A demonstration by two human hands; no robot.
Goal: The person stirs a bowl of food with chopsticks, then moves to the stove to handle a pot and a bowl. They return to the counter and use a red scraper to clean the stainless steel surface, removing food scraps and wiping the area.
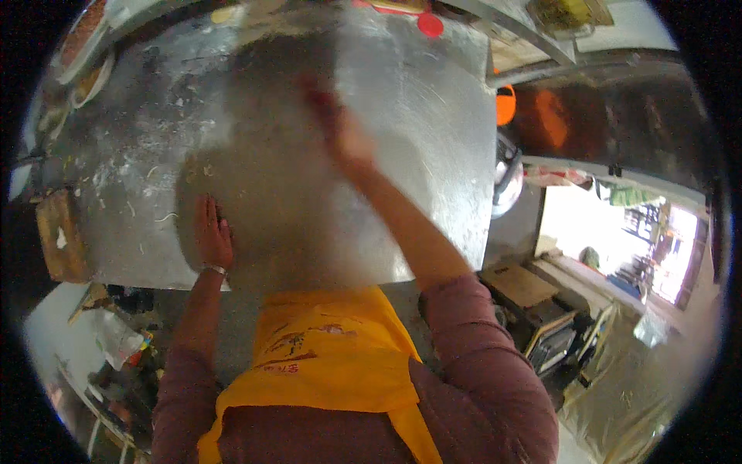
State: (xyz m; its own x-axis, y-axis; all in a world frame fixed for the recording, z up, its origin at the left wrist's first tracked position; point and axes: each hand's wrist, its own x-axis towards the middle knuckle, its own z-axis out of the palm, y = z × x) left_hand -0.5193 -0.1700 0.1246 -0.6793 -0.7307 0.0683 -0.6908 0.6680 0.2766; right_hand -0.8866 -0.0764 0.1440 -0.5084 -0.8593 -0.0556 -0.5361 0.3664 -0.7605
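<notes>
A worn metal worktop (452, 116) spreads before me, its left part streaked with pale residue and small white scraps. My left hand (214, 235) rests flat near the front edge, fingers stretched forward and nothing held in it. Reaching farther over the middle of the metal is my right hand (348, 133), heavily blurred. Its fingers look dark red and smeared, and I cannot tell whether they hold anything. Around both hands lies a broad dark shadow.
A wooden block (61, 238) sits at the left edge. At the back is a round red object (430, 25). An orange item (505, 105) and a shiny metal vessel (508, 188) stand beyond the right edge. A brown box (519, 284) stands lower right.
</notes>
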